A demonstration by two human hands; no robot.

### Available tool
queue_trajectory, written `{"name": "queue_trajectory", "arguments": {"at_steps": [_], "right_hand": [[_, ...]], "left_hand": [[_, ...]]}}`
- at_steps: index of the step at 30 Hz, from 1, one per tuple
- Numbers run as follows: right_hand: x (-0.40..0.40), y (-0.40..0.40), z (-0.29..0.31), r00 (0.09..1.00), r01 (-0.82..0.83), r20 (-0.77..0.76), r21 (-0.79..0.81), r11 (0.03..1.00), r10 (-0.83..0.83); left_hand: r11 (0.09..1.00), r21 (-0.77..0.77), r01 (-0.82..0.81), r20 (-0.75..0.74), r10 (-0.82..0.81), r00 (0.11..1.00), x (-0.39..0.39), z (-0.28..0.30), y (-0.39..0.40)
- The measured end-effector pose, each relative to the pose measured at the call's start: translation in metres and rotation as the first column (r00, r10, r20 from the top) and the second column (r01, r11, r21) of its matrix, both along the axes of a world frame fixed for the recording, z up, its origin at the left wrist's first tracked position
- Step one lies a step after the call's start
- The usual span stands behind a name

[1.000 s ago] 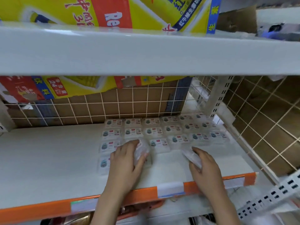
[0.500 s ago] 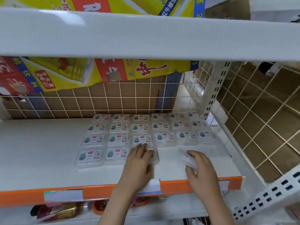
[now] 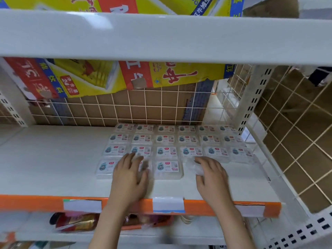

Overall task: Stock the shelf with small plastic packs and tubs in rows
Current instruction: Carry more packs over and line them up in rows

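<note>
Both hands work over the white metal shelf point(image 3: 53, 159) in the lower middle of the frame. The left hand point(image 3: 130, 174) lies flat, fingers straight and a little apart, on a small clear plastic pack point(image 3: 143, 168) in the front row, second from the left. The right hand point(image 3: 212, 177) has its fingers curled round another clear plastic pack point(image 3: 195, 168), held just above the shelf, to the right of the front row's third pack point(image 3: 168, 168). Behind the hands, the packs with white and blue-green labels point(image 3: 186, 140) lie flat in three full rows, touching one another, up to the wire grid back wall point(image 3: 136, 108). The orange front strip point(image 3: 36, 203) with white paper tags runs under both wrists. Yellow and red cardboard boxes point(image 3: 89, 76) show behind the grid in the upper left.
</note>
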State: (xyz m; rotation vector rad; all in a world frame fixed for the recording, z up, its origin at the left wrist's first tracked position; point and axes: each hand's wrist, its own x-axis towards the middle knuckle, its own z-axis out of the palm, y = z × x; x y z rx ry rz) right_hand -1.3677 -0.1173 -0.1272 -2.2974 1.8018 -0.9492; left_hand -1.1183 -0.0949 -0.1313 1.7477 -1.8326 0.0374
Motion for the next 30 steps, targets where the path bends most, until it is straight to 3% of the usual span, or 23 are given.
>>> {"name": "queue_trajectory", "arguments": {"at_steps": [4, 8, 22, 30], "right_hand": [[0.002, -0.004, -0.008, 0.985, -0.050, -0.161, 0.065, 0.997, 0.060], [-0.001, -0.007, -0.015, 0.982, -0.084, -0.156, 0.126, 0.988, 0.104], [0.001, -0.002, -0.012, 0.982, -0.107, -0.139, 0.146, 0.983, 0.127], [0.034, -0.002, 0.003, 0.997, -0.066, -0.046, 0.061, 0.996, 0.069]], "left_hand": [[0.979, 0.016, -0.201, 0.011, 0.201, 0.979, 0.030, -0.008, 0.009], [0.961, 0.058, -0.271, 0.028, 0.270, 0.963, 0.031, -0.014, 0.012], [0.954, 0.069, -0.293, -0.003, 0.294, 0.956, 0.028, -0.016, 0.016], [0.967, 0.138, -0.216, -0.015, 0.220, 0.975, 0.034, -0.012, 0.016]]}}
